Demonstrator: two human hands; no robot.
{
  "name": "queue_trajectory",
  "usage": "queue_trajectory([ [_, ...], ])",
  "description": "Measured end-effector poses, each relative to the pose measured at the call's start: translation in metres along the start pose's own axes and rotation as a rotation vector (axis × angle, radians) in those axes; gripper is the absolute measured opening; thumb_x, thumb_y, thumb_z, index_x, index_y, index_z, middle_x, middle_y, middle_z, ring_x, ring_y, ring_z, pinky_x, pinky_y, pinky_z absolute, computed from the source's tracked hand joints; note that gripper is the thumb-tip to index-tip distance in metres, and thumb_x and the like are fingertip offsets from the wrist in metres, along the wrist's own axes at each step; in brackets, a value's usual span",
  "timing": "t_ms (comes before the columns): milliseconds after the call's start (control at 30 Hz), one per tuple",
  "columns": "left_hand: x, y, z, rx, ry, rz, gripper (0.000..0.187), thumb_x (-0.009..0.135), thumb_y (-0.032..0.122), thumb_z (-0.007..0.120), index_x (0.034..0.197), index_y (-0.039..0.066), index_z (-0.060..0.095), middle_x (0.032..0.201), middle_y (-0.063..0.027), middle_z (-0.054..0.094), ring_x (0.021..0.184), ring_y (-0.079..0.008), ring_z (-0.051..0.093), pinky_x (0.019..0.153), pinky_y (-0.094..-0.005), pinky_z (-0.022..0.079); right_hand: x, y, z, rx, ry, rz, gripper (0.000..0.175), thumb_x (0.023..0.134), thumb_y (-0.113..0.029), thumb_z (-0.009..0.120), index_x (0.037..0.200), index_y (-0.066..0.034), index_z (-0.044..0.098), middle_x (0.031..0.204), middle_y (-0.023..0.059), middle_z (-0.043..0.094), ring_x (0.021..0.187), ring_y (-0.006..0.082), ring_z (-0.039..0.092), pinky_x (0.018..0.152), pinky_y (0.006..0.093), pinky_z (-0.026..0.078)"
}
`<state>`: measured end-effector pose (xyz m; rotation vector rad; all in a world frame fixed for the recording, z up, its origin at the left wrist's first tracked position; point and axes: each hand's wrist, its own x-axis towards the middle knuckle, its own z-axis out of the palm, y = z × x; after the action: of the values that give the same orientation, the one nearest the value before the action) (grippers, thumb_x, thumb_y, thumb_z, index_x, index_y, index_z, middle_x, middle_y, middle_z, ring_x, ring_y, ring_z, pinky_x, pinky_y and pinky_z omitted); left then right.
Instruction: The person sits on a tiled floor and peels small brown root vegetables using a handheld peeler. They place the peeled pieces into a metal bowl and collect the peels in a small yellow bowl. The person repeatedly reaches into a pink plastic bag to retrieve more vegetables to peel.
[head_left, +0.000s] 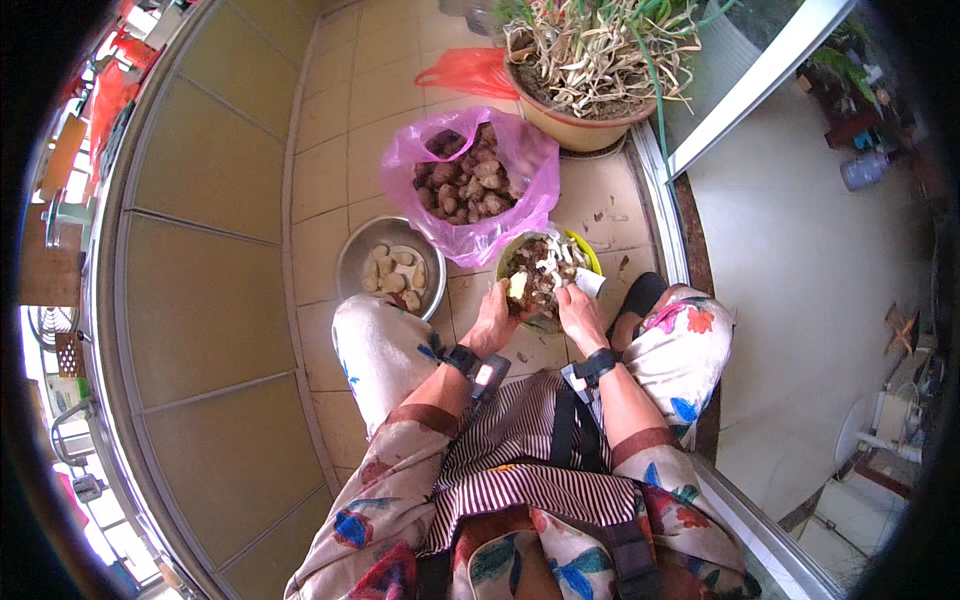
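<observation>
My left hand grips a pale, partly peeled tuber at the near left side of a yellow-green bowl. The bowl holds dark and whitish peelings. At its near right side, the fingers of my right hand are closed around something small, mostly hidden; a white piece sticks out beside them. Beyond the bowl lies an open pink plastic bag full of brown, unpeeled tubers. To the left stands a steel basin with several pale peeled tubers in it.
A large pot with a dried, leafy plant stands at the back right, with a red plastic bag beside it. The metal door track runs along the right. A tiled wall bounds the left. My knees flank the work area.
</observation>
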<state>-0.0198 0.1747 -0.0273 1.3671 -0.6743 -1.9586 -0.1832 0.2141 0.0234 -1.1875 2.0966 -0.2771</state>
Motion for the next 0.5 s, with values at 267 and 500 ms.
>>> queue_trajectory([
  [267,-0.004,0.016,0.004,-0.404,-0.168,-0.212,0.028,0.100,0.033,0.048,0.113,0.008,0.052,0.101,-0.0065,0.059,0.086,-0.0193,0.058,0.065,-0.0319,0.047,-0.022,-0.006,-0.021,-0.093,0.194,-0.053,0.033,0.097,-0.042,0.046,0.102,-0.0129,0.059,0.076,0.0205,0.066,0.072,0.0444,0.065,0.061,0.0559,0.049],
  [500,-0.017,0.019,0.011,0.163,-0.171,0.226,0.030,0.097,0.029,0.053,0.118,0.008,0.054,0.115,-0.0071,0.054,0.096,-0.0181,0.055,0.085,-0.0341,0.049,-0.031,-0.011,-0.023,-0.051,0.249,-0.311,0.028,0.097,-0.039,0.048,0.097,-0.0130,0.058,0.069,0.0176,0.065,0.065,0.0412,0.065,0.056,0.0524,0.050],
])
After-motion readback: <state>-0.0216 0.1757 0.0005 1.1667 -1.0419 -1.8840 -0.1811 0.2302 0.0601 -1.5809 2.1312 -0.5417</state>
